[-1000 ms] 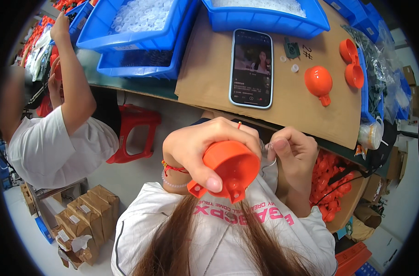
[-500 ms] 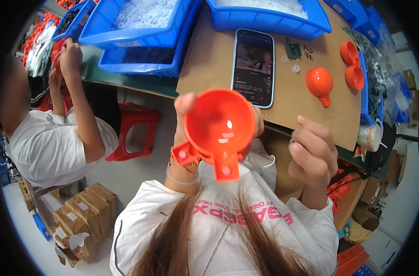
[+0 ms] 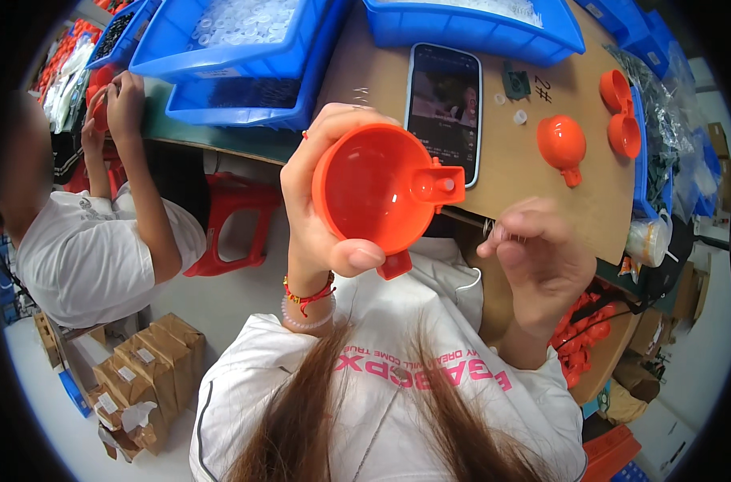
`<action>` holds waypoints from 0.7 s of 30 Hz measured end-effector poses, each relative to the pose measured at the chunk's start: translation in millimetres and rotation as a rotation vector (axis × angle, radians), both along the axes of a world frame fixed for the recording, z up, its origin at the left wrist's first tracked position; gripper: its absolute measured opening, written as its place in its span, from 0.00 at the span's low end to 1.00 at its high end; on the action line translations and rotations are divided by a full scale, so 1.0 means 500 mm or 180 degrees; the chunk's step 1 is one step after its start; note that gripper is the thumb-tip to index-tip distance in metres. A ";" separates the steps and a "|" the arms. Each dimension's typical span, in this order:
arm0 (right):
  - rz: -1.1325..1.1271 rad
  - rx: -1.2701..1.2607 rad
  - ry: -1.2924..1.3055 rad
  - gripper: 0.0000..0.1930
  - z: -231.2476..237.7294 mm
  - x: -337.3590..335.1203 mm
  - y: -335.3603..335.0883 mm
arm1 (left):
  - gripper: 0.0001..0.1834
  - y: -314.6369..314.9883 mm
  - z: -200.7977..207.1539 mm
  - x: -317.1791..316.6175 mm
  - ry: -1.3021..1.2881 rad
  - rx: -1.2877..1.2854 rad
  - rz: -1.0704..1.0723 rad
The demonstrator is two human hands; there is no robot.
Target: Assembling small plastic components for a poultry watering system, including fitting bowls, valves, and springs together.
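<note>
My left hand (image 3: 305, 189) grips a round red plastic cup (image 3: 369, 193) with its hollow side facing up, the thumb over the near rim. A short lug with a small peg juts from the cup's right side, and another tab points down at its lower edge. To the right of the cup, apart from it, my right hand (image 3: 542, 257) is closed in a pinch on a small metal coil spring (image 3: 488, 228). More thin springs (image 3: 360, 96) lie on the cardboard just beyond my left hand.
A phone (image 3: 443, 104) lies on the cardboard-covered table (image 3: 494, 173), near a red ball-shaped part (image 3: 561, 145) and a hinged red pair (image 3: 623, 135). Blue bins (image 3: 221, 60) of small white and black parts stand at the back. At left, a co-worker (image 3: 100, 249) handles red pieces beside a red stool (image 3: 241, 225).
My left hand has turned the red cup, so its pegged lug now points right instead of toward me. My right hand has moved slightly left, and the spring now shows at its fingertips.
</note>
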State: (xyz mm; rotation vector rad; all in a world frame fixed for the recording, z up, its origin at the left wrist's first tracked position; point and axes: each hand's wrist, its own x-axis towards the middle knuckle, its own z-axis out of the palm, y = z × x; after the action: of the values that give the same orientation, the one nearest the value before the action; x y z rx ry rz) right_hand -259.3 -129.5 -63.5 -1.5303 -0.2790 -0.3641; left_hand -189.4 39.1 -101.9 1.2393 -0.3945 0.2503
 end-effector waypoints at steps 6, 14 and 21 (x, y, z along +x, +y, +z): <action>-0.0537 -0.1460 -0.0449 0.15 0.009 0.026 0.005 | 0.43 -0.003 0.005 0.006 -0.0366 0.0285 -0.0003; -0.0407 -0.2100 -0.0683 0.14 0.010 0.034 0.011 | 0.43 -0.006 0.007 -0.003 -0.0221 0.0256 -0.0211; -0.0210 -0.0733 0.0012 0.18 0.022 0.052 -0.013 | 0.44 -0.014 -0.014 0.003 -0.0259 -0.0285 -0.1578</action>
State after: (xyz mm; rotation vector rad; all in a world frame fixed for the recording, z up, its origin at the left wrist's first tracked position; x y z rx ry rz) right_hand -233.3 -135.9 -52.6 -1.7694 -0.2751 -0.3914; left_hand -188.0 32.2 -108.9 1.0093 -0.7371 -0.1061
